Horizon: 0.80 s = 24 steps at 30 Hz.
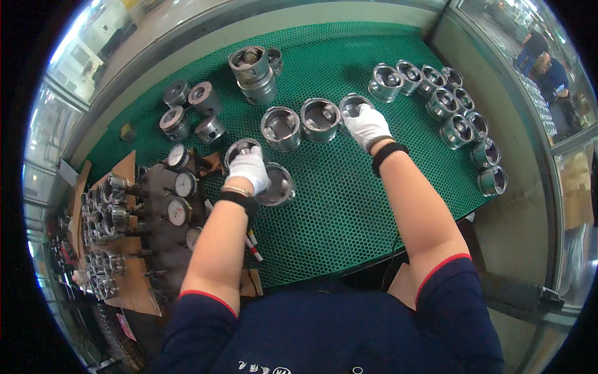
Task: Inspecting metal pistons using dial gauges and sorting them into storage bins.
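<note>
Both hands wear white gloves. My left hand [249, 169] grips the rim of a metal piston [238, 149], its fingers reaching into the hollow end. Against that hand's right side sits another piston [278, 186] with its hollow end up. Farther right, my right hand [369, 126] has its fingers closed over the rim of a piston [352, 103]. Between the hands two more pistons stand side by side, a left one [280, 128] and a right one [321, 119]. Whether either held piston is lifted off the mat, I cannot tell.
Several pistons [443, 103] stand along the right of the green mat [349, 218]. At the back is a piston stack [252, 75]; left of it are several darker metal parts [204, 96]. Dial gauges [179, 212] and piston rows on cardboard [134, 277] lie left. Glass panels surround the bench.
</note>
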Tool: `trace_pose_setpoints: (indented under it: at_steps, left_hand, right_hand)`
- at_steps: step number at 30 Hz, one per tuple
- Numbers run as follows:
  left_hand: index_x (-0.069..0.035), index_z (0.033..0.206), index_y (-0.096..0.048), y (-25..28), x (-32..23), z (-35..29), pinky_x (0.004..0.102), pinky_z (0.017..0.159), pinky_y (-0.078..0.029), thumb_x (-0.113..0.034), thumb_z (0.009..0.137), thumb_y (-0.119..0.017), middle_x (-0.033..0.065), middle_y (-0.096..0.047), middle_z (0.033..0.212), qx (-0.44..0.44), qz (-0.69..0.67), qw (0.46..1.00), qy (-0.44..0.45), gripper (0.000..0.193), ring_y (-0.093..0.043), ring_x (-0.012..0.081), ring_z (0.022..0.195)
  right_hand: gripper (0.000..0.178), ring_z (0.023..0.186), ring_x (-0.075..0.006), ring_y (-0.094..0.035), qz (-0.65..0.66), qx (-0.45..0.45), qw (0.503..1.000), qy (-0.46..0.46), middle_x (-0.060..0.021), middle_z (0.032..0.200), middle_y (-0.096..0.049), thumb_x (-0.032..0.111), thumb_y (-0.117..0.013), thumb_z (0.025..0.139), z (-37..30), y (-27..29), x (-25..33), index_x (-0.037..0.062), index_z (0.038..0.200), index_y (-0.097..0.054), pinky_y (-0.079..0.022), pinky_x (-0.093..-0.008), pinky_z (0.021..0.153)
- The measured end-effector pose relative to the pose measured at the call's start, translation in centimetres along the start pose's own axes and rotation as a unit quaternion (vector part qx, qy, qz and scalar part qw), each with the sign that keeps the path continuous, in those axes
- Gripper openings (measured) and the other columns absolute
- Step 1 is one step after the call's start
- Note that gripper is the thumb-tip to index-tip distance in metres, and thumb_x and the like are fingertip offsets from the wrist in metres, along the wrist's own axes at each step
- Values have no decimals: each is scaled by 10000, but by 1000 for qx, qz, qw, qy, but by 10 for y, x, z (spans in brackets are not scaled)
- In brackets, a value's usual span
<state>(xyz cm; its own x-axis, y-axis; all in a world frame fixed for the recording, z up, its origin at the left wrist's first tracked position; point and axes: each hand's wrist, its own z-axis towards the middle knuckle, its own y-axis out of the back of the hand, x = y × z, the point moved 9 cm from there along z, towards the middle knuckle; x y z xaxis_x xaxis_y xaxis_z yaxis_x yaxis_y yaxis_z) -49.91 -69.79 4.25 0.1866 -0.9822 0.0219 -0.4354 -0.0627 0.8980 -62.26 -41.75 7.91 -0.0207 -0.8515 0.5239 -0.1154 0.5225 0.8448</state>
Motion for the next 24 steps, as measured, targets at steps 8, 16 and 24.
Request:
trace_pose_setpoints:
  at_steps: [8, 16, 24]
  left_hand:
    - [-6, 1251, -461, -36, 2, 2, 463, 904, -506, -299, 798, -673, 227, -628, 1109, -56, -12, 998, -1, 580, -628, 382, 1044]
    - [-9, 1230, -468, -38, -1, 1, 461, 885, -493, -223, 838, -604, 203, -613, 1117, -63, -2, 998, 10, 466, -620, 362, 1021]
    - [1, 1292, -441, -23, 0, -10, 482, 926, -493, -221, 844, -611, 226, -603, 1201, -105, 9, 994, 27, 528, -616, 388, 1066]
  right_hand:
    - [498, 1170, -292, -642, -112, 109, 970, -185, -165, 1254, -664, 440, -548, 920, 50, -73, 12, 49, 1199, -680, -497, -400, 994]
    - [512, 1185, -302, -634, -69, 51, 971, -222, -186, 1280, -641, 378, -600, 905, 54, -67, 6, 32, 1283, -580, -503, -403, 994]
    - [439, 1007, -405, -675, -130, -8, 991, 23, -257, 1089, -685, 253, -584, 859, -11, -50, -1, 8, 1222, -575, -528, -454, 886]
